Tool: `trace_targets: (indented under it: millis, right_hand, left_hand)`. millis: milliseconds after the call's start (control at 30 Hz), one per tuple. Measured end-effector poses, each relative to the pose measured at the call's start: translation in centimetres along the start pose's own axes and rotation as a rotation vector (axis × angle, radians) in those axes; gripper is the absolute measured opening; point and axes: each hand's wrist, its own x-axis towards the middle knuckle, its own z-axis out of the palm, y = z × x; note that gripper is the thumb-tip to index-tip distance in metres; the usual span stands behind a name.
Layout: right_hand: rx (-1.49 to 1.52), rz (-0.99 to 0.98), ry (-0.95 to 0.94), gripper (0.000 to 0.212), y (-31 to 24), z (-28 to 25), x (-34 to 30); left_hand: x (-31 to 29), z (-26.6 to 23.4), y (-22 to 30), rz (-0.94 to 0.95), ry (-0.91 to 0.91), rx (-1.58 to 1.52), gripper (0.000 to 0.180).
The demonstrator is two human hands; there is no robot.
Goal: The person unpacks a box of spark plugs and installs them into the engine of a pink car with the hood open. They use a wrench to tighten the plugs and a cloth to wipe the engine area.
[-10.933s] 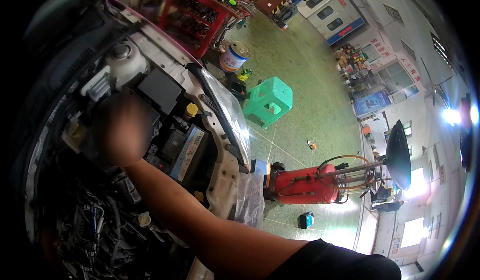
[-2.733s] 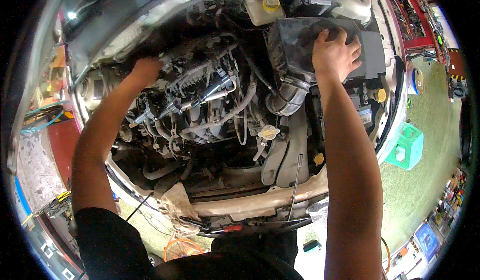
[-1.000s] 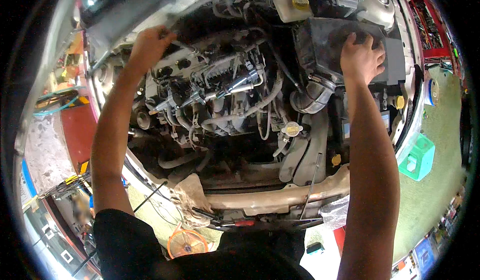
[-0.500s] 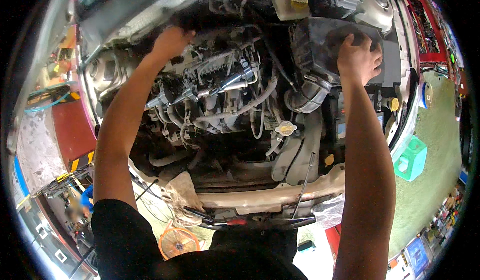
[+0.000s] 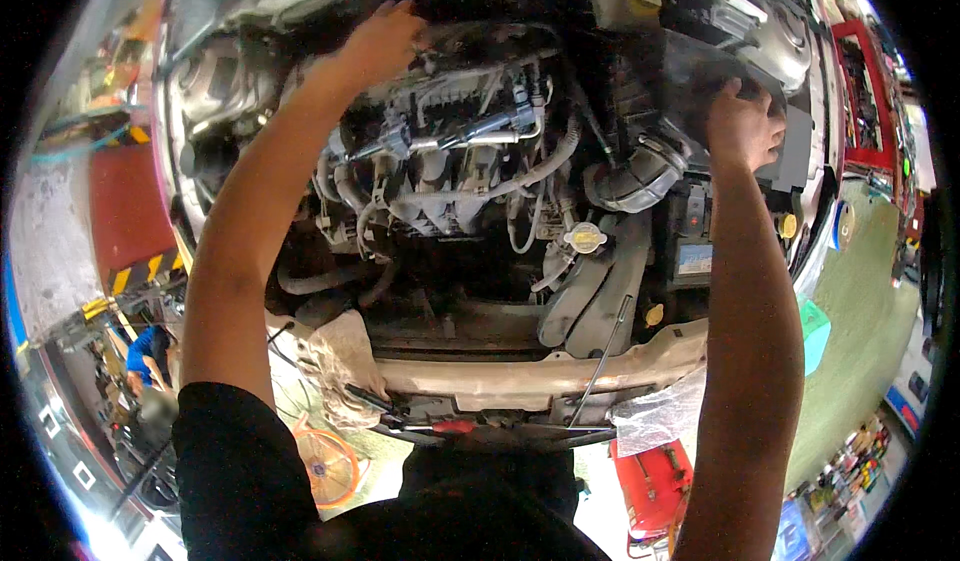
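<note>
My left hand (image 5: 388,43) reaches over the back of an exposed car engine (image 5: 440,176). Its fingers are bent and smeared by motion, and whether they hold anything cannot be made out. Beside it runs a dark ridged cover (image 5: 490,41). My right hand (image 5: 745,126) rests with its fingers bent and apart on the black air filter box (image 5: 690,71), gripping nothing. A ribbed intake hose (image 5: 645,176) leaves that box. Between my arms lie several ignition coils (image 5: 490,124) and a silver radiator cap (image 5: 585,237).
A reservoir with a yellow cap (image 5: 643,1) stands at the back right. The bonnet prop rod (image 5: 605,356) rises near the front crossmember (image 5: 540,379), by a crumpled cloth (image 5: 345,366). An orange fan (image 5: 328,466) and a red tool cart (image 5: 652,486) are on the floor; another person (image 5: 150,356) is at left.
My left hand has moved right and upward over the back of the engine. My right hand stays on the air filter box, its fingers more bent. The whole view has shifted slightly.
</note>
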Motion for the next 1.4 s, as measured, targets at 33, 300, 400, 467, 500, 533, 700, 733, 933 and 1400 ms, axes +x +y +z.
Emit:
trace_targets:
  millis: [33,300,400,467,500,533,700,733,933,1400]
  right_hand:
    - [-0.016,0.018,-0.011,0.065,0.0,0.1,0.2]
    - [-0.061,0.081,-0.049,0.074,1.0,3.2,2.8]
    - [-0.090,0.052,0.034,0.073,2.7,5.1,7.1]
    - [-0.093,-0.032,0.041,0.070,3.3,5.3,8.1]
    - [-0.097,-0.091,0.042,0.069,3.2,5.2,8.1]
    - [-0.095,-0.154,0.046,0.068,3.1,5.1,8.0]
    - [-0.086,-0.556,0.084,0.061,-0.7,5.1,5.7]
    - [-0.083,-0.696,0.090,0.060,-2.5,5.0,4.8]
    - [-0.203,-1.906,0.155,0.049,-18.6,6.3,-2.5]
    - [-0.318,-1.717,-0.434,0.039,-32.6,13.5,-9.5]
  left_hand:
    - [-0.9,-0.2,0.9,-0.083,0.093,-0.086,0.029]
    - [-23.4,-2.0,19.4,-0.476,0.793,-0.872,0.029]
    - [-36.6,-1.0,26.3,-0.811,0.652,-0.785,0.031]
    - [-44.9,1.1,28.6,-1.129,0.611,-0.752,0.033]
    - [-48.3,1.6,29.1,-1.268,0.551,-0.622,0.036]
    - [-50.7,2.5,29.3,-1.362,0.581,-0.552,0.039]
    - [-52.1,5.9,27.6,-1.681,0.571,-0.550,0.060]
    - [-50.8,6.8,27.3,-1.729,0.504,-0.583,0.066]
    - [-48.8,8.4,25.4,-1.866,0.409,-0.783,0.075]
    - [-48.6,8.4,23.6,-1.948,0.500,-0.673,0.077]
